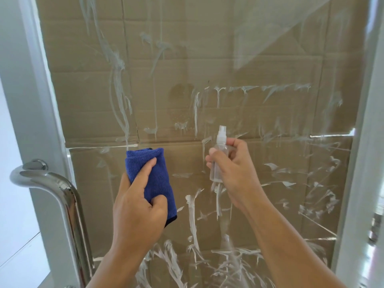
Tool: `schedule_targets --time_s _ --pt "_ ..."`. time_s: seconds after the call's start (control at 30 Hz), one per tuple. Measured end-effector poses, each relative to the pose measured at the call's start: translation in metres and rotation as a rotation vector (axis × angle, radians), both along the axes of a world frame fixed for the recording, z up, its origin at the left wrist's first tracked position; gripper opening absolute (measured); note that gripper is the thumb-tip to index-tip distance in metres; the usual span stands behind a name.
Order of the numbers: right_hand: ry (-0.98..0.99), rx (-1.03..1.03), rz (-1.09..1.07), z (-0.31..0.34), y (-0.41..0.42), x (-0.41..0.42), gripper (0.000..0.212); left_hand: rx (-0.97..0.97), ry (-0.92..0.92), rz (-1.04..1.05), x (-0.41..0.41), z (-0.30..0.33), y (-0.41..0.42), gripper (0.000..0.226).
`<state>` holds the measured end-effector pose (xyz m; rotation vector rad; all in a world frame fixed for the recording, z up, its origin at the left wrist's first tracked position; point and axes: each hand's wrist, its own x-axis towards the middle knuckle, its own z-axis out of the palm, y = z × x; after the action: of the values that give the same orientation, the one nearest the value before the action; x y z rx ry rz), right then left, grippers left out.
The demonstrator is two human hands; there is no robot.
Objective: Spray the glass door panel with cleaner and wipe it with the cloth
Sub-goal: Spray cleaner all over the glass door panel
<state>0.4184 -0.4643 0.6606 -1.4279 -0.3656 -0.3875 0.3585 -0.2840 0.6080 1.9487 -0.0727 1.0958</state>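
The glass door panel fills the view, streaked all over with white smears and drips. Brown cardboard shows through it from behind. My left hand grips a folded blue cloth at the panel's lower left, at or just in front of the glass. My right hand holds a small clear spray bottle upright in front of the panel's middle, its white nozzle pointing toward the glass. A patch of fine droplets sits on the glass just above and left of the nozzle.
A curved chrome door handle stands out from the white frame at the left. Another white frame post borders the panel on the right. A bright reflection crosses the glass at the upper right.
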Motion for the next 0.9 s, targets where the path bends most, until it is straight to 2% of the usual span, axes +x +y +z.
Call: schedule_targets --time_s 0.13,0.2,0.3,0.43,0.57,0.7,0.9 --pt "-0.003 0.180 -0.038 -0.035 -0.018 -0.002 0.031 -0.011 0.035 -0.005 0.000 -0.007 -0.007 0.073" --pt "-0.027 0.166 -0.093 -0.049 -0.027 -0.003 0.034 -0.006 0.045 -0.012 -0.001 -0.009 -0.012 0.073" --pt "-0.031 0.136 -0.166 -0.064 -0.043 -0.003 0.049 -0.007 0.064 -0.023 -0.001 -0.011 -0.019 0.074" --pt "-0.025 -0.008 -0.231 -0.070 -0.059 -0.006 0.067 -0.001 0.070 -0.045 0.000 -0.014 -0.028 0.073" --pt "-0.032 -0.145 -0.266 -0.069 -0.071 -0.010 0.060 0.005 0.083 -0.059 0.001 -0.016 -0.035 0.073" --pt "-0.024 -0.156 -0.275 -0.069 -0.082 -0.009 0.051 -0.004 0.091 -0.063 0.002 -0.018 -0.041 0.073" --pt "-0.155 -0.224 -0.421 -0.075 -0.093 -0.002 0.046 -0.001 0.099 -0.057 0.002 -0.018 -0.048 0.073"
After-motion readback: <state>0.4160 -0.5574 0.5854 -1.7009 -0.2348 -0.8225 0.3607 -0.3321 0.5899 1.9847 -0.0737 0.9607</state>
